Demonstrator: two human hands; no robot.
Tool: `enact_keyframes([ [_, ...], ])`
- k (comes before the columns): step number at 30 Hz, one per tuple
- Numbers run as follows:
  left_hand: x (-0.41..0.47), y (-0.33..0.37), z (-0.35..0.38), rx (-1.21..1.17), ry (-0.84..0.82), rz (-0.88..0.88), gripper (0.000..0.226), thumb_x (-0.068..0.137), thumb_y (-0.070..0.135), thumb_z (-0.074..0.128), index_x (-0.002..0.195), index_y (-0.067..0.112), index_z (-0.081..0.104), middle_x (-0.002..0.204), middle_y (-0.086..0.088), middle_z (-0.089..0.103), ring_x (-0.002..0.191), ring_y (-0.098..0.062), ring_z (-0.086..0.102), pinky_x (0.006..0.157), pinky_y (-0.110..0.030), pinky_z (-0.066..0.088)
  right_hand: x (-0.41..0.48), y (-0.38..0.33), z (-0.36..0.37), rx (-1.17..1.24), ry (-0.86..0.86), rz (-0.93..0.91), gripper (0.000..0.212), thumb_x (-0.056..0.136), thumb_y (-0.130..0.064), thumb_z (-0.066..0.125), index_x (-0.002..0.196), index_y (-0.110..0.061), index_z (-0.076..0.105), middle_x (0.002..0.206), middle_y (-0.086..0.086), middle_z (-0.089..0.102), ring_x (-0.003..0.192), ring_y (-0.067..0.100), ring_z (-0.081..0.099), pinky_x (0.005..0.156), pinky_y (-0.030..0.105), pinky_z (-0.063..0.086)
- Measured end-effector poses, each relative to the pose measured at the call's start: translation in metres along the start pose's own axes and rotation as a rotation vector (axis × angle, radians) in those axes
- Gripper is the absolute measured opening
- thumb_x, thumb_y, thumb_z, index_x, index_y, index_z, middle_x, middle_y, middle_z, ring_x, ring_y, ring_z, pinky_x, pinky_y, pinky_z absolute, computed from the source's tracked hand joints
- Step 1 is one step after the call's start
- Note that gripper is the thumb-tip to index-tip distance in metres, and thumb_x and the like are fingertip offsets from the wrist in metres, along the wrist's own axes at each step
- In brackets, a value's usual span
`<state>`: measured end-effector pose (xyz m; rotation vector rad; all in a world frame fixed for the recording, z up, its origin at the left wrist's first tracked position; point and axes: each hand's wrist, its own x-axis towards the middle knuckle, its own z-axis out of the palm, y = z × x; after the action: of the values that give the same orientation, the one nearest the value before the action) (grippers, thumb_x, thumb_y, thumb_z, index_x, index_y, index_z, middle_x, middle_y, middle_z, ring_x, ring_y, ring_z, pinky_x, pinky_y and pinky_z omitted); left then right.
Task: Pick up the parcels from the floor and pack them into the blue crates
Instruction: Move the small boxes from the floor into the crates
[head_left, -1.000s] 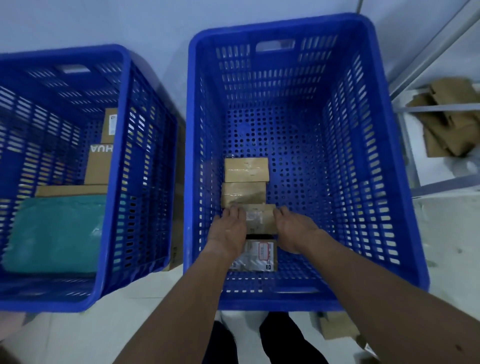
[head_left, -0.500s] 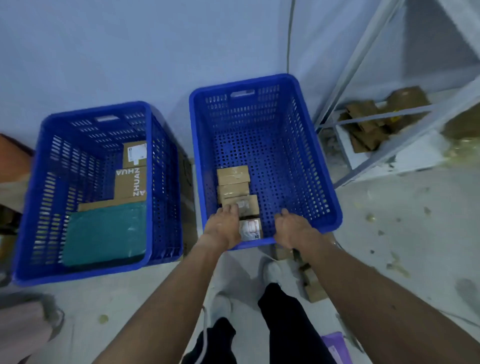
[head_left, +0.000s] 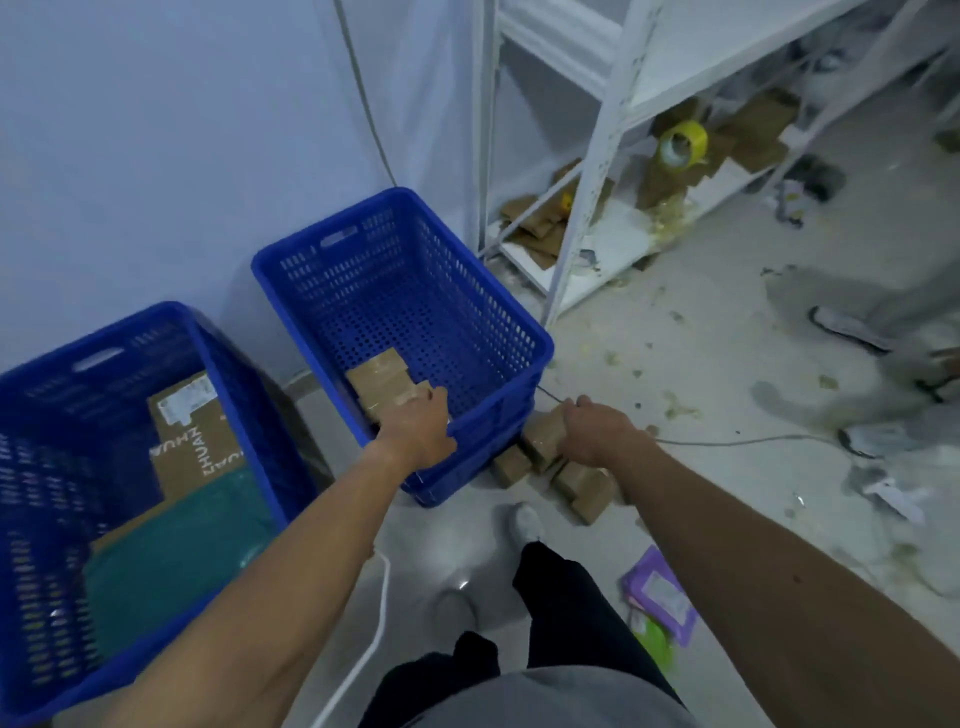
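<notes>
Left crate (head_left: 249, 431): 1 printed cardboard box (head_left: 192, 431) and 1 green mailer (head_left: 176, 561), laid flat, likely to save space. Right crate (head_left: 363, 260): small brown parcels (head_left: 384, 379) rowed along the near-left wall. Left hand (head_left: 415, 431) reaches over them, grip hidden. Right hand (head_left: 592, 431) hangs above the floor parcels (head_left: 576, 483) beside that crate, probably the next pick; its grasp cannot be told.

The 2 crates, the left crate (head_left: 249, 431) and the right crate (head_left: 467, 312), are bright blue with rows of little holes (like a net). The packed parcels (head_left: 382, 379) and the floor parcels (head_left: 582, 486) are brown. The bag (head_left: 171, 561) is dark green. The big box (head_left: 192, 441) is brown with white letters. The tape roll (head_left: 683, 143) is yellow, the packet (head_left: 657, 592) purple, the shelf (head_left: 582, 208) white.
</notes>
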<state>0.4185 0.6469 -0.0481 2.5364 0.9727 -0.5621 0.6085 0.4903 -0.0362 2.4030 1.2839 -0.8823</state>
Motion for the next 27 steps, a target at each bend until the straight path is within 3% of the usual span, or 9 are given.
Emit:
enact_keyframes([
  [4, -0.006, 0.036, 0.002, 0.048, -0.028, 0.121, 0.047, 0.091, 0.031, 0.062, 0.127, 0.011, 0.04, 0.121, -0.011, 0.051, 0.099, -0.03, 0.057, 0.079, -0.042, 0.051, -0.048, 0.048, 0.025, 0.085, 0.013, 0.156, 0.05, 0.097, -0.029, 0.044, 0.142, -0.008, 0.041, 0.141, 0.014, 0.041, 0.124, 0.032, 0.049, 0.099, 0.04, 0.042],
  [8, -0.013, 0.076, 0.016, 0.134, -0.045, 0.216, 0.054, 0.091, 0.035, 0.062, 0.133, 0.011, 0.039, 0.129, -0.011, 0.05, 0.105, -0.032, 0.058, 0.08, -0.041, 0.05, -0.09, 0.1, 0.057, 0.135, 0.015, 0.252, 0.05, 0.096, -0.034, 0.049, 0.138, -0.008, 0.044, 0.145, 0.014, 0.041, 0.129, 0.03, 0.048, 0.103, 0.041, 0.044],
  [15, -0.018, 0.157, 0.046, 0.185, -0.128, 0.291, 0.047, 0.093, 0.033, 0.058, 0.13, 0.01, 0.042, 0.128, -0.015, 0.053, 0.113, -0.034, 0.055, 0.088, -0.04, 0.045, -0.151, 0.178, 0.118, 0.254, 0.075, 0.381, 0.046, 0.093, -0.036, 0.052, 0.131, -0.009, 0.05, 0.13, 0.013, 0.051, 0.118, 0.032, 0.055, 0.096, 0.039, 0.045],
  [19, -0.026, 0.226, 0.068, 0.207, -0.176, 0.334, 0.051, 0.09, 0.031, 0.056, 0.134, 0.011, 0.04, 0.126, -0.012, 0.054, 0.109, -0.032, 0.057, 0.09, -0.04, 0.048, -0.186, 0.226, 0.154, 0.266, 0.069, 0.427, 0.046, 0.093, -0.036, 0.052, 0.131, -0.009, 0.05, 0.131, 0.013, 0.05, 0.12, 0.032, 0.055, 0.098, 0.039, 0.043],
  [23, -0.035, 0.295, 0.091, 0.312, -0.19, 0.399, 0.06, 0.089, 0.026, 0.054, 0.144, 0.009, 0.034, 0.136, -0.014, 0.05, 0.114, -0.035, 0.055, 0.083, -0.036, 0.045, -0.216, 0.273, 0.184, 0.312, 0.05, 0.449, 0.044, 0.091, -0.03, 0.052, 0.129, -0.007, 0.05, 0.128, 0.014, 0.051, 0.119, 0.033, 0.055, 0.098, 0.039, 0.043],
  [27, -0.035, 0.349, 0.114, 0.395, -0.219, 0.463, 0.068, 0.09, 0.026, 0.055, 0.149, 0.005, 0.028, 0.142, -0.018, 0.048, 0.126, -0.037, 0.05, 0.097, -0.042, 0.043, -0.234, 0.314, 0.208, 0.339, 0.056, 0.49, 0.039, 0.093, -0.026, 0.05, 0.127, -0.006, 0.051, 0.126, 0.013, 0.052, 0.117, 0.031, 0.056, 0.092, 0.036, 0.046],
])
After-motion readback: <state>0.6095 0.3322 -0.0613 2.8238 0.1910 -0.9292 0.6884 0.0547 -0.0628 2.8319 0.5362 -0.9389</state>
